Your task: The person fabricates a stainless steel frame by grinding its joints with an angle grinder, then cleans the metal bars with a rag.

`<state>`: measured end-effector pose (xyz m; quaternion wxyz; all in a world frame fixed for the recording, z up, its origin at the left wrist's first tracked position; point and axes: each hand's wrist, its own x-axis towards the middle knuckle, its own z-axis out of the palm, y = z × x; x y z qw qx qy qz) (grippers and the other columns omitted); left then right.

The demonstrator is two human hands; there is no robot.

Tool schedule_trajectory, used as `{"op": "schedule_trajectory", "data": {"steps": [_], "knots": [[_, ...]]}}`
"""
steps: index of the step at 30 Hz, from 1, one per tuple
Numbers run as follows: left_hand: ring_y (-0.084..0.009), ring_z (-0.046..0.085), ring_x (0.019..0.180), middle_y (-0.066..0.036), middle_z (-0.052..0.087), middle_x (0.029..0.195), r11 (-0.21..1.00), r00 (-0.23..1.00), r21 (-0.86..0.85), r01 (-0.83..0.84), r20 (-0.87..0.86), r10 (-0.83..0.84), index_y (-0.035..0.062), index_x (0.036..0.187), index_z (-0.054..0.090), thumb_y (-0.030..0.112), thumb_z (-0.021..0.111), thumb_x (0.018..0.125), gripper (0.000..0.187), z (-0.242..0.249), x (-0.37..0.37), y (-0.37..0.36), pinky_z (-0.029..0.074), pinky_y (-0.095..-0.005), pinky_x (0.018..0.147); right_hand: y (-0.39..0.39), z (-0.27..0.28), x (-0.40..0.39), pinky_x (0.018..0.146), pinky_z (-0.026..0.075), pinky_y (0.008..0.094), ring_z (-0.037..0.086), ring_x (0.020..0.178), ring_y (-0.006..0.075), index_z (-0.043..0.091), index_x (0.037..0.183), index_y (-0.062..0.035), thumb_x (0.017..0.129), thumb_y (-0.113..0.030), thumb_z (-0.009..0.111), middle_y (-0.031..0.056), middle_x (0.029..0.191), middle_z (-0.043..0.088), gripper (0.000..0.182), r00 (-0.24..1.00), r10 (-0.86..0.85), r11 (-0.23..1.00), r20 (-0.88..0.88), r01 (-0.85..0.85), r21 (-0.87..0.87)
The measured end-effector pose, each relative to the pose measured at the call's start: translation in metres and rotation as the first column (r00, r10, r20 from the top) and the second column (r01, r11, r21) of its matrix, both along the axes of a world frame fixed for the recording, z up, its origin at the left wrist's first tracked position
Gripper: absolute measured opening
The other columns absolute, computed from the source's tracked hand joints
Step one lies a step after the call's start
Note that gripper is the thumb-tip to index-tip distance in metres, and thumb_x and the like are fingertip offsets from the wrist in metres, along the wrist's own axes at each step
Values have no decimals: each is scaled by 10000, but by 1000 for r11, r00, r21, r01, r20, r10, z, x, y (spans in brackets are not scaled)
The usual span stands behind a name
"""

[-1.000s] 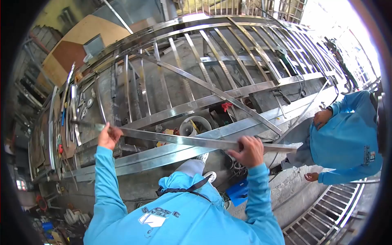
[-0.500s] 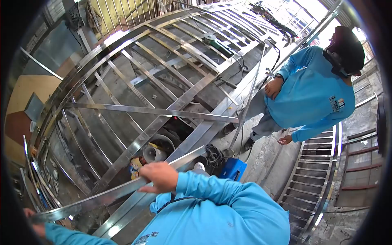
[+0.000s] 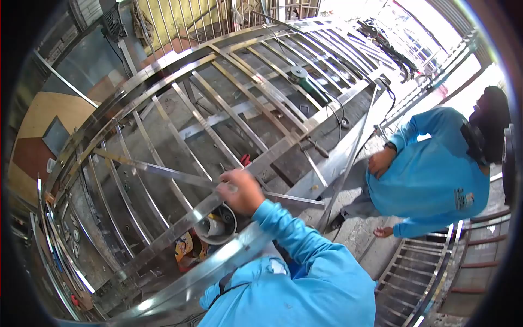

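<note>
One hand is being shown: the right hand (image 3: 240, 192) is being held, fingers curled, over the diagonal bar (image 3: 188, 176) lying across the slatted frame (image 3: 190, 217); whether it is being gripped cannot be told. The left hand is out of view. The strip lately being carried by both is no longer being seen, so work is seemingly being shifted to the diagonal bar, a co-worker (image 3: 430, 169) being stationed nearby

Right hand (image 3: 239, 192): partly curled, blurred, at the near edge of the frame (image 3: 188, 219); grip unclear
Right arm (image 3: 308, 237): stretched forward and leftward
</note>
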<state>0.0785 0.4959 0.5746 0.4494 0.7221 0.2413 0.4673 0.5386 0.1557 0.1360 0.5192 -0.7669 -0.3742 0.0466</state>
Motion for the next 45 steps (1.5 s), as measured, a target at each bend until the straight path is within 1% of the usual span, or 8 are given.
{"op": "schedule_trajectory", "data": {"steps": [6,9,11,12,23,33,37,45], "knots": [[-166,481,447,-73,510,550,986,890,-132,-102,-455,31,27,717,559,722,312,902,759,-84,140,-48,406,-297,434,-46,-96,319,757,494,450,613,836,358,673,874,-59,737,-65,639,171,863,655,142,680,-620,765,391,634,111],[-168,481,419,-68,490,491,874,676,-476,-95,-676,-294,30,609,564,787,296,876,846,-166,214,-88,401,-298,417,-70,-141,458,809,476,440,603,884,360,644,950,-34,787,-167,547,196,927,628,232,524,-537,573,661,802,-169],[-144,448,401,-49,465,473,685,420,-728,-26,-630,-653,24,574,552,814,289,865,881,-232,265,-124,360,-291,387,-92,-165,532,823,512,482,624,942,377,595,1016,-16,805,-210,540,239,1017,615,292,622,58,280,781,741,-611],[-129,505,459,-48,547,538,664,317,-745,-67,-647,-694,-7,644,607,699,371,934,799,-261,280,-138,405,-272,446,-89,-152,538,898,510,492,613,1052,399,595,1101,14,806,-236,577,255,1105,613,387,692,-508,440,512,720,-537],[-171,548,502,-55,539,532,662,26,-657,-360,-717,-697,19,608,641,890,441,744,904,-404,231,-184,443,-338,502,-120,-240,691,941,482,478,618,1079,424,662,1096,32,728,-539,738,282,1114,652,683,875,-346,570,340,483,-664],[-227,634,593,-79,631,577,768,-61,-604,-215,-776,-628,59,566,655,777,448,851,799,-433,211,-180,503,-382,630,-150,-126,639,972,453,485,569,1140,451,594,1166,109,826,-582,625,323,1151,615,771,923,-71,366,377,376,-851],[-277,657,656,-102,629,582,762,-62,-621,-186,-766,-640,41,512,625,878,393,773,907,-448,190,-170,527,-408,703,-221,-101,612,1018,405,468,533,1197,433,570,1193,118,856,-699,532,319,1221,580,884,808,-201,564,554,558,-609],[-346,668,879,-193,693,833,792,-171,-602,-105,-774,-610,-42,760,713,923,386,717,1020,-433,147,-154,501,-450,844,-194,44,324,967,450,473,582,1065,380,435,1338,79,869,-581,557,274,1245,567,819,987,-159,889,-31,129,-439]]}}
